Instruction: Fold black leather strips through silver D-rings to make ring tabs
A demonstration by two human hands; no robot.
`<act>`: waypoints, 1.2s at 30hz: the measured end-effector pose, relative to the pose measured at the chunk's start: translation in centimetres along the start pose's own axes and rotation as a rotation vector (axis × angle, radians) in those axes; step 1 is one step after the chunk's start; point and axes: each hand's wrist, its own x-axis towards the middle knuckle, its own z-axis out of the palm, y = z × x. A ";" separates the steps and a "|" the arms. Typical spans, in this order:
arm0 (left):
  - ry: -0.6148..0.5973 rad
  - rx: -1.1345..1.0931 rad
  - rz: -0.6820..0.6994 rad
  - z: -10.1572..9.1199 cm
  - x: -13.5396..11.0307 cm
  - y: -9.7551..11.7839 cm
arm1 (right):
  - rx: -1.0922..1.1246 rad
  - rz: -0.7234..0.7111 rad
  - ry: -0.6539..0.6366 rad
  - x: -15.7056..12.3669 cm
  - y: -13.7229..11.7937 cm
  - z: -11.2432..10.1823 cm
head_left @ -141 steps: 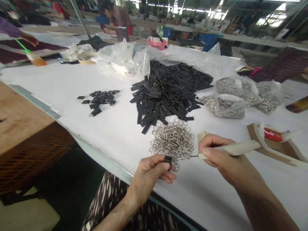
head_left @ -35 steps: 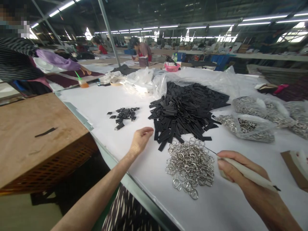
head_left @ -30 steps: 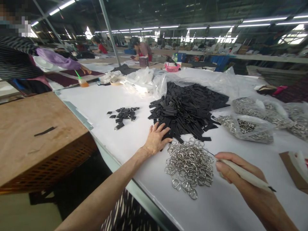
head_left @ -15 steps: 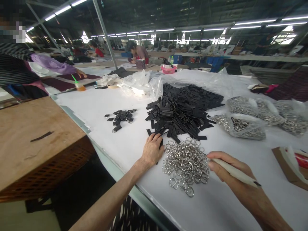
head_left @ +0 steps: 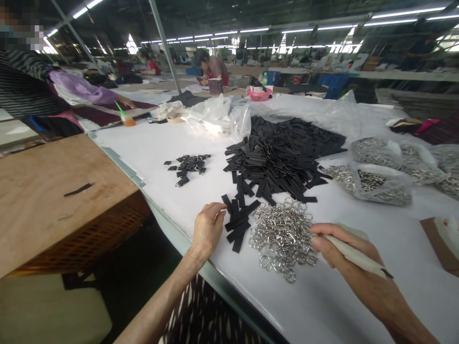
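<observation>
Left hand (head_left: 208, 230), head view, has shifted toward 9 o'clock since half a second ago, uncovering loose black strips (head_left: 237, 223) between it and ring heap (head_left: 281, 234). Fingers bent close together by strip ends; cannot tell whether they grip anything. Right hand (head_left: 355, 277), at 3 o'clock of ring heap, holds pale pick (head_left: 353, 254) in narrow pinch, tip hard to make out. From ring heap: big strip pile (head_left: 283, 157) at 12 o'clock, ringed tabs (head_left: 189, 165) at 10, bagged rings (head_left: 380, 186) at 2.
</observation>
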 end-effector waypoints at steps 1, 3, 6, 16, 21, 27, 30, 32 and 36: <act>-0.030 -0.007 0.012 0.0 0.1 0.1 | 0.035 -0.026 -0.017 -0.1 -0.1 0.3; -0.140 0.005 0.055 0.2 0.2 0.8 | 0.121 -0.073 -0.080 -0.5 -0.1 1.0; -0.342 0.117 0.090 0.9 -0.1 2.3 | 0.167 -0.110 -0.211 -1.1 0.1 1.9; -0.321 0.197 0.041 1.4 -1.3 3.3 | -0.044 0.034 -0.447 -0.7 -2.3 1.4; -0.199 -0.015 -0.014 1.0 -1.3 2.9 | -0.191 -0.179 -0.458 -1.2 -2.0 2.3; -0.155 -0.821 -0.555 -0.7 -2.3 4.8 | -0.434 -0.375 -0.441 -1.4 -1.4 3.2; -0.257 -1.010 -0.687 -0.6 -3.3 5.7 | -0.482 -0.352 -0.452 -1.5 -1.5 3.0; -0.314 -1.095 -0.739 -0.4 -4.0 6.1 | -0.505 -0.323 -0.474 -1.6 -1.6 2.9; -0.372 -1.224 -0.811 0.3 -4.7 6.4 | -0.535 -0.321 -0.492 -1.7 -1.4 3.4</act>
